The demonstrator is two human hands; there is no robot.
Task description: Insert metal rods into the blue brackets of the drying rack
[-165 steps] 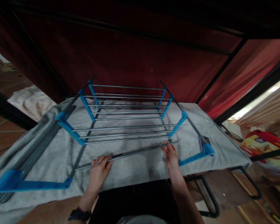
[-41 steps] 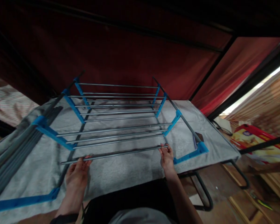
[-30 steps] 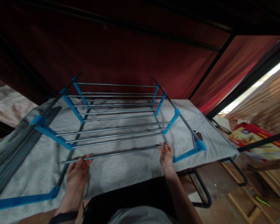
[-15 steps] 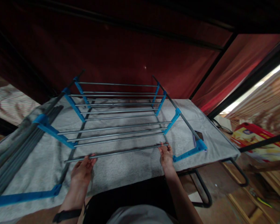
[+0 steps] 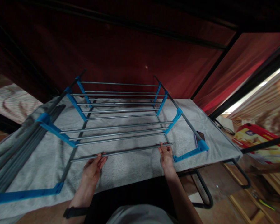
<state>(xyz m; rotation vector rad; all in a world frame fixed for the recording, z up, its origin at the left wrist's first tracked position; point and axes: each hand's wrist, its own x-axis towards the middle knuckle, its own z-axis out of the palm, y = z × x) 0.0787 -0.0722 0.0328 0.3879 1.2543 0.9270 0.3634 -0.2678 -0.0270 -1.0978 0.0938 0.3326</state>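
Note:
A loose grey metal tube lies crosswise between my hands, in front of the rack's fitted rungs. My left hand grips it left of its middle, some way in from the left end. Close to the tube's right end, my right hand pinches it. Beyond it the partly built rack rests on its side, with grey tubes spanning blue plastic brackets. Nearest my right hand is a blue bracket with no tube in it; another such bracket is at lower left.
Several spare grey tubes lie bundled at the left. A grey cloth covers the table. A small dark flat object lies near the right bracket. On the floor at right are a red and yellow box and wooden pieces.
My left hand has slid right along the tube, away from its left end. The tube has shifted slightly to the right. My right hand keeps its hold near the right end.

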